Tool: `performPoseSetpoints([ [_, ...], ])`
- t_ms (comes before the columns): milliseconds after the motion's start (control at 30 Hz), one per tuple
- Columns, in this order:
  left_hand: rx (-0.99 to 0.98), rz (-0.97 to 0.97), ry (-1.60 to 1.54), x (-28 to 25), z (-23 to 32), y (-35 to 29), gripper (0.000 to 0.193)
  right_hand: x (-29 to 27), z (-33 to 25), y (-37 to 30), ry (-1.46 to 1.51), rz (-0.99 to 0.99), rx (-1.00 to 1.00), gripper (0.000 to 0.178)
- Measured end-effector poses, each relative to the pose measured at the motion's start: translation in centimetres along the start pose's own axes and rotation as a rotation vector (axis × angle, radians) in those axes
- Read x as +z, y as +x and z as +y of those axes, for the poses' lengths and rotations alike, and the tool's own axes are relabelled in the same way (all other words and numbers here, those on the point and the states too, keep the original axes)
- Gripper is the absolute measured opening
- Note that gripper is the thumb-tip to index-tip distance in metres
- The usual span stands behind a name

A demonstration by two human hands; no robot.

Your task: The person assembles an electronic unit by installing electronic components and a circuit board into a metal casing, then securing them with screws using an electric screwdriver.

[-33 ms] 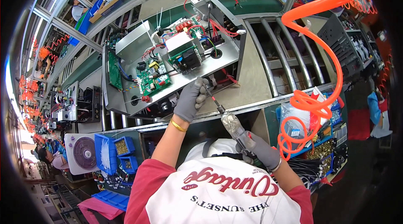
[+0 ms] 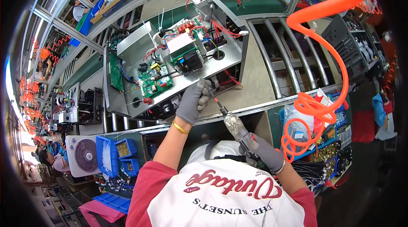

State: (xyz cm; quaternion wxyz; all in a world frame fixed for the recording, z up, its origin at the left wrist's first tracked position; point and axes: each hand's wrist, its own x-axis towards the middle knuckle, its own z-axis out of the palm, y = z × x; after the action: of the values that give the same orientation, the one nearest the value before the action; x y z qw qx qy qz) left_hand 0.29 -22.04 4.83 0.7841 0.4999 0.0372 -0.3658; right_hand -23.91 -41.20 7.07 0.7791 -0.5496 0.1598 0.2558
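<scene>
My gloved right hand [image 2: 267, 154] is wrapped round a pneumatic screwdriver [image 2: 240, 131], its long bit slanting up and left. At the near edge of an open metal chassis [image 2: 195, 83], my gloved left hand [image 2: 194, 101] has its fingers pinched together around the tip of the bit; what they hold there is hidden. Inside the chassis are a green circuit board [image 2: 155, 78], a black component with a white top [image 2: 180, 42], and red, blue and black wires. A fan [image 2: 166, 107] shows in the shaded part below the chassis's near edge.
A coiled orange air hose [image 2: 335, 57] hangs at the right, over metal rollers [image 2: 289, 57]. Blue bins [image 2: 126, 148] of small parts and a white fan [image 2: 85, 154] stand at the left. More bins and a plastic bag [image 2: 297, 120] lie at the right. Another chassis [image 2: 70, 103] sits further left.
The orange hose has swung slightly to the right. Both hands, the screwdriver and the chassis look the same.
</scene>
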Motion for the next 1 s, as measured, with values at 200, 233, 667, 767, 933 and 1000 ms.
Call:
performPoseSetpoints([
  [200,0.161,0.082,0.282,1.4,0.5,0.4,0.038,-1.6,-1.8,-0.6,0.328,-0.162,0.083,0.081],
  [233,0.162,0.084,0.285,1.5,0.6,0.5,0.038,-1.8,-1.6,-0.6,0.386,-0.180,0.077,0.081],
  [667,0.535,0.330,0.849,5.2,0.1,9.2,0.051,-4.5,-2.3,-0.4,0.417,-0.075,-0.128,0.073],
  [767,0.692,0.518,0.989,7.8,1.0,11.3,0.050,-5.6,-2.1,-0.8,0.478,-0.075,-0.141,0.072],
  [933,0.649,0.662,1.144,7.8,0.9,12.8,0.032,-6.7,-0.7,-1.2,0.480,-0.030,-0.112,0.077],
  [1000,0.761,0.656,1.043,7.9,0.5,12.6,0.028,-6.8,-0.6,-1.5,0.494,-0.029,-0.095,0.081],
])
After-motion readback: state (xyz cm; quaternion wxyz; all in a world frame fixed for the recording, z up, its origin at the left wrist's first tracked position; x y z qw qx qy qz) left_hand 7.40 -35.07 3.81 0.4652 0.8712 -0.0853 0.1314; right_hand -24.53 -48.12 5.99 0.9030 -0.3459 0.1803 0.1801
